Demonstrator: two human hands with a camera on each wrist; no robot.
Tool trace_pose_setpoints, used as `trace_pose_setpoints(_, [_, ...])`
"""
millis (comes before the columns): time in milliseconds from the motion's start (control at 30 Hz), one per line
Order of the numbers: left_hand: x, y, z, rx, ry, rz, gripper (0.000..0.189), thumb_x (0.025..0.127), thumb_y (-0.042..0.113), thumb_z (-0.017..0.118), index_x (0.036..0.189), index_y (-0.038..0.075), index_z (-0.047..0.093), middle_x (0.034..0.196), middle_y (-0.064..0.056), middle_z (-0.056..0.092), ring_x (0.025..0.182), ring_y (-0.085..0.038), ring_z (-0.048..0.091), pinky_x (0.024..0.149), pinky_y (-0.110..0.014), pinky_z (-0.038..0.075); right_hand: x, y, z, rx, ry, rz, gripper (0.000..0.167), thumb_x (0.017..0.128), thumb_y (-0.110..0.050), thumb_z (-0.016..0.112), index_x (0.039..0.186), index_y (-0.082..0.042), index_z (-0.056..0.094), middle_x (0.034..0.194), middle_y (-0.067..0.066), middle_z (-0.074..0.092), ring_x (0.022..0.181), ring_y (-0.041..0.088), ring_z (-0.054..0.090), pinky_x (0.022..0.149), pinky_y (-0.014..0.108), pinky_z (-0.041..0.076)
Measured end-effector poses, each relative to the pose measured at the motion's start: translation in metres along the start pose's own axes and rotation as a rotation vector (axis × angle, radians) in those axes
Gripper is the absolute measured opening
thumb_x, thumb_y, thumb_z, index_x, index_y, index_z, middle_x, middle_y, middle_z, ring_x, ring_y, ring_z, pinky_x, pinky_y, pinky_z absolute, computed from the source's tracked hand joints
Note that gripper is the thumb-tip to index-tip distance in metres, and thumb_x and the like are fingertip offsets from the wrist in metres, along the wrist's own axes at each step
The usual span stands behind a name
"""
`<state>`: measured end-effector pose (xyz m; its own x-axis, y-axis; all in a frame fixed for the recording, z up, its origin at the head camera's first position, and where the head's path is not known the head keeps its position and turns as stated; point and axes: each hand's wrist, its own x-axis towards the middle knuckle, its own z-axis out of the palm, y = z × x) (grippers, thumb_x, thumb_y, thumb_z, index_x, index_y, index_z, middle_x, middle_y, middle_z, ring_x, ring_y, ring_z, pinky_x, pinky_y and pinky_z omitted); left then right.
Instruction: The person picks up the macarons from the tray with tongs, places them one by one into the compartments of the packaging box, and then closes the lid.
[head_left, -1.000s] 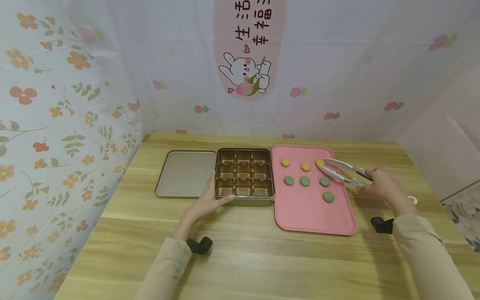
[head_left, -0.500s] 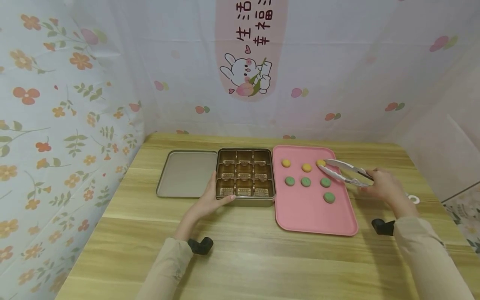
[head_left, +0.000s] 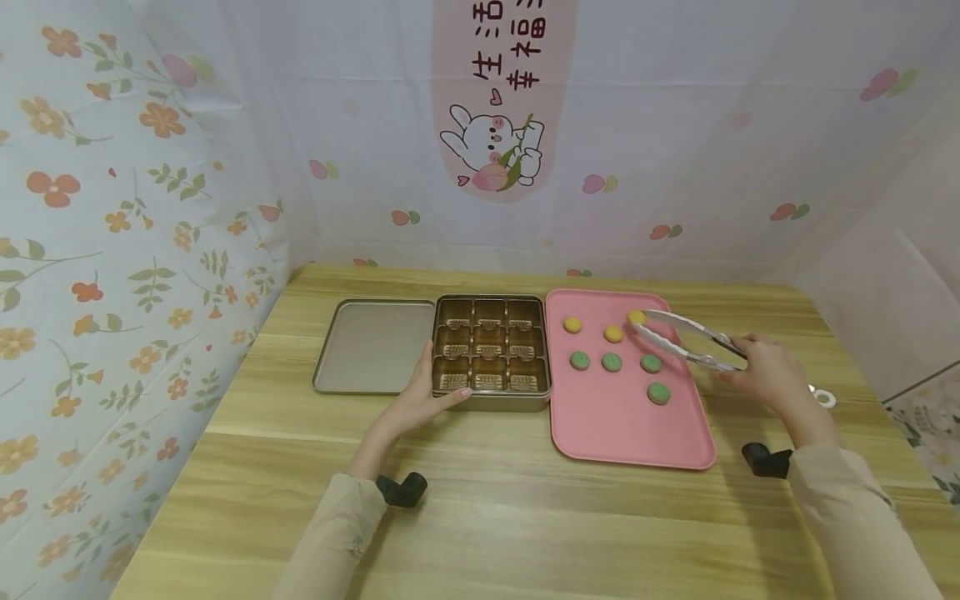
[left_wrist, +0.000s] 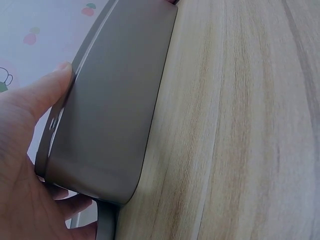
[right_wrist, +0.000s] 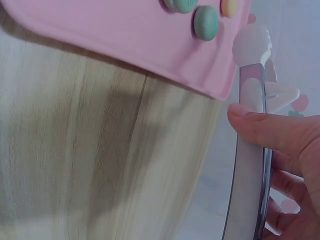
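Observation:
My left hand (head_left: 415,402) steadies the near-left corner of a bronze-coloured metal tin (left_wrist: 112,95), its thumb on the front rim and fingers round the side. Inside the tin is a brown divided insert (head_left: 488,342) with several bare compartments. My right hand (head_left: 767,375) grips metal tongs (right_wrist: 247,165) with white scalloped tips, thumb on one arm and fingers on the other. Out over the far right of the pink tray (head_left: 630,433), the tong tips stand at either side of a yellow macaron (head_left: 637,317). Two yellow macarons (head_left: 612,334) and several green macarons (head_left: 650,363) lie on the tray.
A flat metal lid (head_left: 375,346) lies left of the tin. The tray's left edge is right beside the tin. Under everything is a wood-grain table (head_left: 480,508), with a printed cloth (head_left: 360,150) hanging behind it.
The tong tips and the yellow macaron between them have shifted slightly left and away from me. My left hand has stayed at the tin's corner.

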<state>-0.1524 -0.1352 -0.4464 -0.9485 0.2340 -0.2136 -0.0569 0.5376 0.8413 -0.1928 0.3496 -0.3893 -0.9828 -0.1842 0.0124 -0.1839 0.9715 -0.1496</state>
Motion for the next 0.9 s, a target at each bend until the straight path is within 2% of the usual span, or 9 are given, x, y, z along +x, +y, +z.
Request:
trace_pose_setpoints(133, [0.001,-0.001,0.000,0.015,0.007,0.010,0.109,0.081,0.049,0.062,0.144,0.011,-0.019,0.153,-0.015,-0.015,0.141,-0.034,-0.006,0.113,-0.053,0.006,-0.002,-0.007,-0.001,0.011,0.051,-0.032,0.067,0.071,-0.025,0.074,0.120,0.014,0.049,0.107,0.035,0.053,0.090,0.053,0.051,0.068,0.058,0.042])
trace_pose_setpoints(233, [0.002,-0.002,0.000,0.019,0.013,0.015,0.109,0.082,0.048,0.062,0.144,0.011,-0.019,0.153,-0.015,-0.015,0.141,-0.034,-0.006,0.114,-0.052,0.006,-0.003,-0.013,-0.002,0.036,0.075,-0.058,0.064,0.072,-0.022,0.074,0.120,0.013,0.050,0.107,0.033,0.053,0.092,0.051,0.052,0.070,0.058,0.042])
trace_pose_setpoints(367, [0.001,-0.001,0.000,0.007,0.007,0.011,0.109,0.082,0.047,0.062,0.144,0.011,-0.019,0.153,-0.014,-0.015,0.141,-0.033,-0.007,0.114,-0.052,0.006,-0.003,-0.022,-0.004,0.074,0.062,-0.086,0.064,0.073,-0.019,0.074,0.123,0.013,0.048,0.113,0.033,0.050,0.099,0.051,0.048,0.077,0.061,0.041])
trace_pose_setpoints(600, [0.001,0.000,0.000,0.008,0.002,0.010,0.108,0.082,0.047,0.061,0.144,0.012,-0.020,0.153,-0.013,-0.016,0.141,-0.033,-0.008,0.114,-0.052,0.005,-0.002,-0.039,-0.008,0.096,0.079,-0.152,0.064,0.071,-0.014,0.074,0.123,0.013,0.049,0.114,0.031,0.050,0.101,0.049,0.047,0.080,0.061,0.041])
trace_pose_setpoints(900, [0.001,0.000,0.000,0.010,0.000,0.008,0.109,0.082,0.047,0.062,0.144,0.011,-0.019,0.153,-0.014,-0.016,0.141,-0.033,-0.007,0.114,-0.050,0.004,-0.006,-0.063,-0.015,0.087,0.050,-0.196,0.066,0.073,-0.018,0.075,0.127,0.008,0.048,0.118,0.026,0.050,0.108,0.048,0.044,0.084,0.061,0.039])
